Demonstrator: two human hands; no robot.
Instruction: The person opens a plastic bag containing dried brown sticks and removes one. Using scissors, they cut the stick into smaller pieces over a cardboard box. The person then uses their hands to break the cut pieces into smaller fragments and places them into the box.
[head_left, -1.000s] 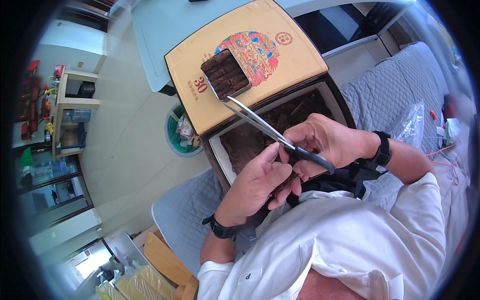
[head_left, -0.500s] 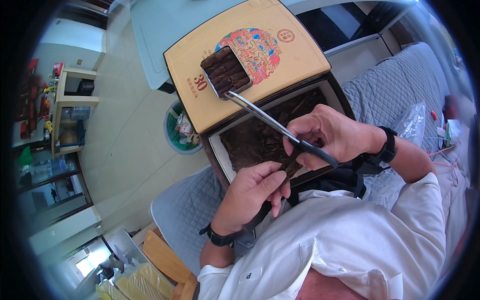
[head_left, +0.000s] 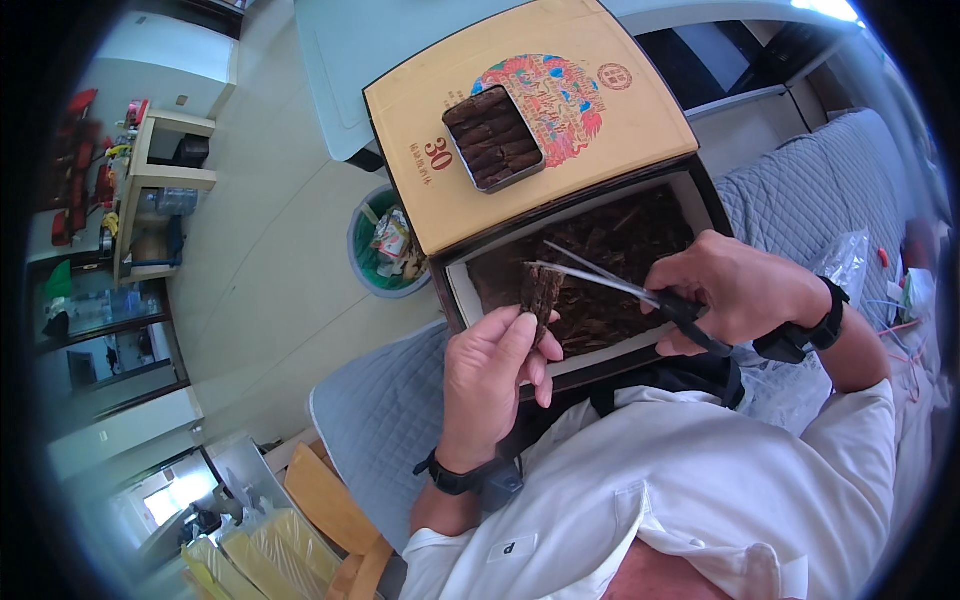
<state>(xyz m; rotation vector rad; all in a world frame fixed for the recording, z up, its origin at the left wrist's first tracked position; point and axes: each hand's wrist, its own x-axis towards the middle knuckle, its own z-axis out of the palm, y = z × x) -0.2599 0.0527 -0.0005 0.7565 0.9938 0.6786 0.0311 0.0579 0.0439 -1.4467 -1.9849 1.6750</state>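
My left hand (head_left: 492, 375) pinches a dark brown roll of what looks like dried leaf (head_left: 540, 298) between thumb and fingers, its ragged end pointing up. In my right hand (head_left: 735, 290) is a pair of scissors (head_left: 610, 284), its blades parted at the top end of the roll. Both hands are over a box (head_left: 461, 292) with a white inner rim, filled with loose dark brown shreds (head_left: 625, 250). Beyond them, a small metal tin (head_left: 520, 179) packed with similar brown rolls (head_left: 497, 135) sits on a tan lid (head_left: 420, 200) with a colourful round print.
A bin (head_left: 357, 240) with a green liner stands on the tiled floor, left of the box. Grey quilted covers (head_left: 790, 200) lie to the right and under the box's left side. Clear plastic wrapping (head_left: 785, 380) is by my right arm. A pale table (head_left: 335, 60) is behind.
The scissors, pointing toward the tin earlier, now have parted blades at the roll's tip. My right hand has moved right, away from my left, which has turned the roll upright.
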